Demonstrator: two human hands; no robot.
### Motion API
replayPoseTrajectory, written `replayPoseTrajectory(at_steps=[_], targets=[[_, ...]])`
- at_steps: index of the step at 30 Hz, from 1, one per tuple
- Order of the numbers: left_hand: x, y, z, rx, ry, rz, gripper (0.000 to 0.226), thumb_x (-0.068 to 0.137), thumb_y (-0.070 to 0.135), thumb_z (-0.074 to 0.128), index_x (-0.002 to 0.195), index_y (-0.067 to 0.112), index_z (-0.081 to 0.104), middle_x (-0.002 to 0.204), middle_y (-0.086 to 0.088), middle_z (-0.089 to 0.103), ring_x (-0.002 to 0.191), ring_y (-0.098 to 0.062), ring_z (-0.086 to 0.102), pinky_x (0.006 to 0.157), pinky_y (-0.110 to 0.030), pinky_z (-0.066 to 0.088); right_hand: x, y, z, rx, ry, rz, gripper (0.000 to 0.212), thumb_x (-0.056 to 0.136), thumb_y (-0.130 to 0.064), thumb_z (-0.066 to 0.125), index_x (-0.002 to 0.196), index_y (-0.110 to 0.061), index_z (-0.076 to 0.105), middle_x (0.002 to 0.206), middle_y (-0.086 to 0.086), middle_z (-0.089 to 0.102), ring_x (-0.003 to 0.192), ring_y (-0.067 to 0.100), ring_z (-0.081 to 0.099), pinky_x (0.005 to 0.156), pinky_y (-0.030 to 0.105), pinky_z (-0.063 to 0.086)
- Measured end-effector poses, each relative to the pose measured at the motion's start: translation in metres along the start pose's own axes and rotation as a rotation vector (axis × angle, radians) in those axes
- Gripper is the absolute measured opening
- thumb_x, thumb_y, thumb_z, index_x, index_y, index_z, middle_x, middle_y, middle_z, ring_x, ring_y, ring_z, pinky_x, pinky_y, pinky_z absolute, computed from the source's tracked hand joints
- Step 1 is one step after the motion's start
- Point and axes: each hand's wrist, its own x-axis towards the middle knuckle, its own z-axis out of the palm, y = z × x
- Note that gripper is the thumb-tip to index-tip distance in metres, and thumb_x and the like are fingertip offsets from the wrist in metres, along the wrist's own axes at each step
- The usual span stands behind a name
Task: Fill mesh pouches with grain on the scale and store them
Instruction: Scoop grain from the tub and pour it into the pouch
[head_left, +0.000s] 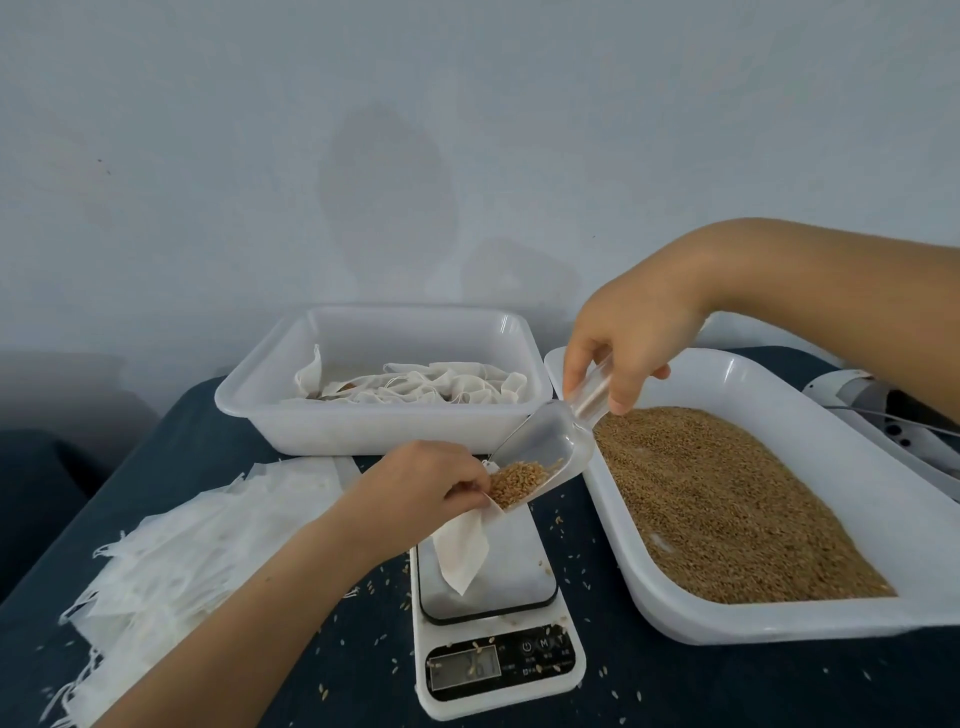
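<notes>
My left hand (421, 483) pinches the mouth of a white mesh pouch (462, 551), which hangs down onto the platform of a white digital scale (498, 670). My right hand (628, 343) grips the handle of a clear plastic scoop (550, 447). The scoop tilts down to the left, and brown grain sits at its lip, right at the pouch's mouth. A long white tray (810, 415) on the right holds a bed of grain (727, 499). At the back, a white bin (384, 431) holds several pouches.
A stack of flat pouches (197, 545) with drawstrings lies on the dark cloth at the left. Loose grains are scattered around the scale. A white and black device (883, 405) sits at the far right behind the grain tray. A pale wall rises close behind.
</notes>
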Motion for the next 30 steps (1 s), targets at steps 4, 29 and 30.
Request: replayPoseTrajectory(at_steps=[4, 29, 30], targets=[[0.0, 0.002, -0.001, 0.0, 0.003, 0.001, 0.014, 0.088, 0.031, 0.062, 0.092, 0.02, 0.071, 0.088, 0.009, 0.067, 0.08, -0.004, 0.057, 0.074, -0.021, 0.045, -0.001, -0.003, -0.007, -0.017, -0.01, 0.004, 0.039, 0.084, -0.032, 0.068, 0.119, -0.04, 0.056, 0.093, -0.009, 0.067, 0.046, -0.004, 0.057, 0.07, 0.023, 0.047], [-0.003, 0.014, -0.006, -0.024, 0.041, -0.052, 0.013, 0.089, 0.027, 0.062, 0.085, 0.017, 0.069, 0.079, 0.013, 0.06, 0.073, -0.004, 0.051, 0.069, -0.015, 0.04, -0.03, 0.011, -0.01, 0.041, 0.067, 0.033, 0.032, 0.081, -0.027, 0.07, 0.106, -0.044, 0.059, 0.079, -0.012, 0.065, 0.049, 0.0, 0.057, 0.078, 0.03, 0.05], [-0.003, 0.014, -0.006, -0.029, 0.047, -0.059, 0.013, 0.089, 0.028, 0.062, 0.084, 0.018, 0.068, 0.078, 0.015, 0.058, 0.073, -0.003, 0.05, 0.069, -0.015, 0.04, -0.034, 0.021, -0.004, 0.105, 0.079, 0.032, 0.031, 0.081, -0.027, 0.071, 0.103, -0.045, 0.059, 0.077, -0.013, 0.064, 0.05, 0.001, 0.057, 0.075, 0.029, 0.049]])
